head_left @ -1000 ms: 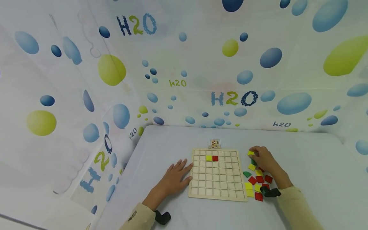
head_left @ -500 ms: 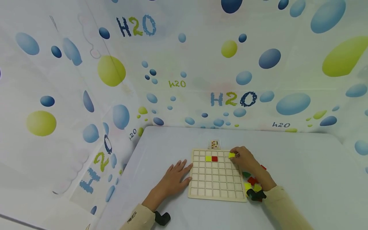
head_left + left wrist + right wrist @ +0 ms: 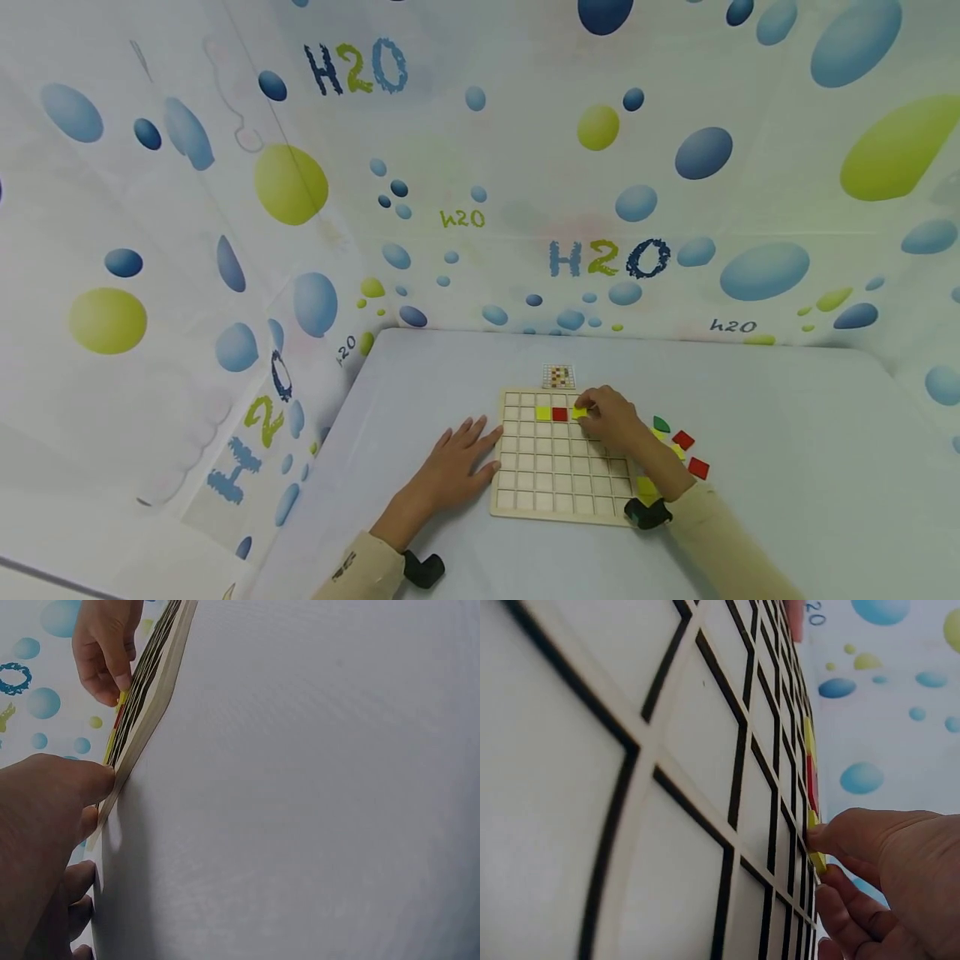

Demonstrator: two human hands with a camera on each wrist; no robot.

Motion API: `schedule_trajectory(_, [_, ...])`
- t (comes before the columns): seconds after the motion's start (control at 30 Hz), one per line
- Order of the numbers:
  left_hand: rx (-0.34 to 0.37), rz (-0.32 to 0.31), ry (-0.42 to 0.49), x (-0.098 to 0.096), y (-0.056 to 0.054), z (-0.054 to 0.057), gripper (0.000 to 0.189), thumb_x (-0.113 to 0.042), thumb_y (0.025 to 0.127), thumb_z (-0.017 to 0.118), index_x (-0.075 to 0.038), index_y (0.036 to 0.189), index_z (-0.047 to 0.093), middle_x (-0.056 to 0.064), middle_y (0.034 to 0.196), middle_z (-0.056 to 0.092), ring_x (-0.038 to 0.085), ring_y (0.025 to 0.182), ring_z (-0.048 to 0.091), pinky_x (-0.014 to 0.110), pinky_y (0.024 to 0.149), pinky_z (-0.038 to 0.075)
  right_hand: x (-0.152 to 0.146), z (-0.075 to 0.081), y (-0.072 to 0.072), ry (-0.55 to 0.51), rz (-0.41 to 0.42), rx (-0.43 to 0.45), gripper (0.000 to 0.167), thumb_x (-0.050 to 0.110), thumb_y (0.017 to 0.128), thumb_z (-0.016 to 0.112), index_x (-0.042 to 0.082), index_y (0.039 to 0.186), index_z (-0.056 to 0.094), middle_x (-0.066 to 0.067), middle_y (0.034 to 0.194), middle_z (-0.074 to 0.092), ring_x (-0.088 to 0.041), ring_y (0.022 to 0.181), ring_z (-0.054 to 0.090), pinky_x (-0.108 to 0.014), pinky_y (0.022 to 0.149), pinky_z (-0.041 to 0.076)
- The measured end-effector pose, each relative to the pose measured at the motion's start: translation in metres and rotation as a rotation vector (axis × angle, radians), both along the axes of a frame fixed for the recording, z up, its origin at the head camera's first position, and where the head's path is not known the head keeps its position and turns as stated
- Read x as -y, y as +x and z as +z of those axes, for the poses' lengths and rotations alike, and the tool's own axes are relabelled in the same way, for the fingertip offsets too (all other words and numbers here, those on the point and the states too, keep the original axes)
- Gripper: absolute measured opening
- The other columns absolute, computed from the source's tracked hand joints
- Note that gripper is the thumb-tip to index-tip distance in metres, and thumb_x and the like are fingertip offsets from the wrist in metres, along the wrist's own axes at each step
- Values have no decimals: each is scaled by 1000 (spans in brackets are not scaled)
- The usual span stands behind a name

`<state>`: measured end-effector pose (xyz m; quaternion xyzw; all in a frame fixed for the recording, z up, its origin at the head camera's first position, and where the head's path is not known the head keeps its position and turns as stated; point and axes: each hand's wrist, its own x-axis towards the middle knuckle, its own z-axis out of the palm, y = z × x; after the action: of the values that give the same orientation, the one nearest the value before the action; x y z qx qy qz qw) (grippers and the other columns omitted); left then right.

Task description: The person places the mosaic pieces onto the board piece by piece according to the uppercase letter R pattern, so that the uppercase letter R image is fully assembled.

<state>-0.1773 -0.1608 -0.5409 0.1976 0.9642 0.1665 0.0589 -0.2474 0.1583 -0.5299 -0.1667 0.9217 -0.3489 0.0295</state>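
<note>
the right hand (image 3: 611, 418) pinches a yellow tile (image 3: 578, 412) at the gridded board (image 3: 545, 481), just right of a red tile (image 3: 559, 414)! the left hand (image 3: 452, 468), fingers spread, touches the board's left edge; loose tiles (image 3: 698, 468) dot the bench (image 3: 802, 450).

The gridded board (image 3: 544, 481) is cream, tiles (image 3: 559, 414) yellow and red

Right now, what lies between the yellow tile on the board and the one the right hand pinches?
A red tile, in the head and right wrist views.
</note>
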Motion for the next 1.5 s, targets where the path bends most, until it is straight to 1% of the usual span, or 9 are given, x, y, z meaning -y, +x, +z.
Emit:
schedule_trajectory(0.23, [4, -2, 10, -2, 1, 2, 61, -50, 108, 52, -29, 165, 40, 6, 173, 30, 33, 162, 24, 61, 128, 22, 3, 2, 4, -7, -7, -9, 33, 4, 97, 70, -2, 128, 61, -17, 117, 67, -34, 107, 64, -62, 96, 48])
schedule_trajectory(0.47, [-3, -6, 9, -2, 1, 3, 61, -49, 108, 52, -29, 164, 40, 7, 173, 31, 34, 161, 25, 62, 128, 22, 4, 4, 7, 15, -22, -4, 12, 5, 97, 71, 4, 109, 73, -16, 120, 66, -36, 112, 62, -62, 96, 47])
schedule_trajectory(0.63, [-11, -8, 7, -3, 0, 2, 61, -50, 108, 52, -28, 164, 41, 7, 173, 31, 33, 161, 25, 61, 128, 22, 0, 5, 8, 43, -37, -6, 12, 8, 97, 73, 7, 109, 74, -17, 122, 64, -36, 114, 62, -62, 97, 48])
schedule_trajectory(0.87, [-10, -6, 4, -3, -2, 1, 61, -49, 108, 52, -28, 164, 40, 7, 173, 31, 34, 162, 25, 61, 128, 21, -33, 11, 12, 23, -72, -7, 25, 9, 101, 68, 1, 125, 68, -22, 126, 61, -37, 110, 63, -59, 95, 53])
schedule_trajectory(1.0, [-7, -5, -4, -2, -2, 0, 61, -49, 109, 52, -28, 165, 39, 7, 173, 30, 33, 162, 24, 61, 128, 21, -63, 15, 16, 66, -107, -19, 32, 8, 100, 69, 0, 131, 63, -27, 131, 57, -41, 114, 61, -59, 95, 55])
schedule_trajectory(1.1, [-7, -4, -4, -1, -1, 0, 61, -49, 108, 52, -28, 165, 40, 7, 173, 31, 34, 162, 25, 61, 128, 21, -86, 18, 19, 111, -135, 28, 39, 8, 98, 72, 0, 134, 61, -29, 132, 56, -44, 116, 58, -63, 98, 53])
schedule_trajectory(1.3, [-1, -8, 8, -1, 0, 0, 61, -49, 108, 52, -28, 164, 40, 8, 173, 31, 35, 161, 24, 62, 128, 21, -118, 14, 20, 204, -199, 216, 46, 13, 93, 76, 1, 135, 60, -29, 130, 59, -42, 113, 59, -71, 100, 47])
schedule_trajectory(1.37, [-2, -3, 2, -1, 0, -1, 61, -49, 109, 52, -28, 165, 40, 7, 173, 30, 34, 162, 24, 61, 128, 21, -122, 11, 19, 205, -199, 235, 43, 14, 95, 76, 1, 133, 62, -27, 128, 61, -40, 110, 60, -69, 99, 50])
schedule_trajectory(1.5, [-16, 0, 4, -1, 0, -2, 61, -49, 108, 52, -28, 164, 41, 7, 173, 31, 34, 161, 25, 61, 128, 22, -124, 6, 18, 193, -187, 220, 35, 13, 96, 74, 2, 129, 65, -24, 122, 62, -35, 104, 60, -60, 95, 57])
